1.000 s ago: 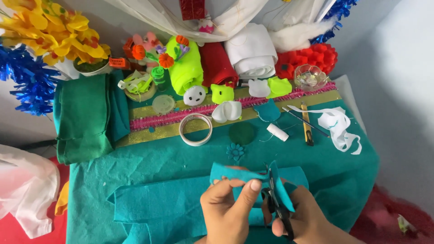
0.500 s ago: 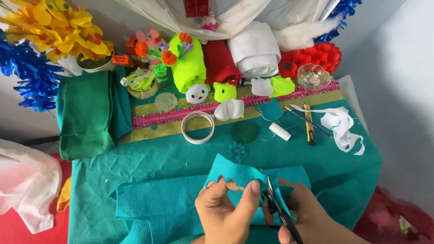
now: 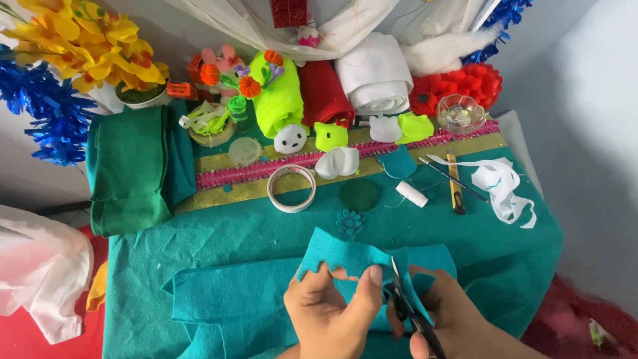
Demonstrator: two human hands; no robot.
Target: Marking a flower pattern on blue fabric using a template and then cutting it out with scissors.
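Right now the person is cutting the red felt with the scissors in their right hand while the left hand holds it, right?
Not quite. The felt piece being cut is teal, not red, as the head view shows. The rest holds: the right hand works the scissors while the left hand holds the piece. The red felt roll lies untouched at the back of the table.

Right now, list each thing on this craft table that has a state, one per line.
Left hand: pinching the teal felt piece.
Right hand: gripping the scissors.
Scissors: blades at the felt edge.
Teal felt piece: held up, edge cut into scallops.
Tape roll: lying flat.
White thread spool: on its side.
Green felt: folded.
Red felt: rolled.
White felt: rolled.
Glass bowl: upright.
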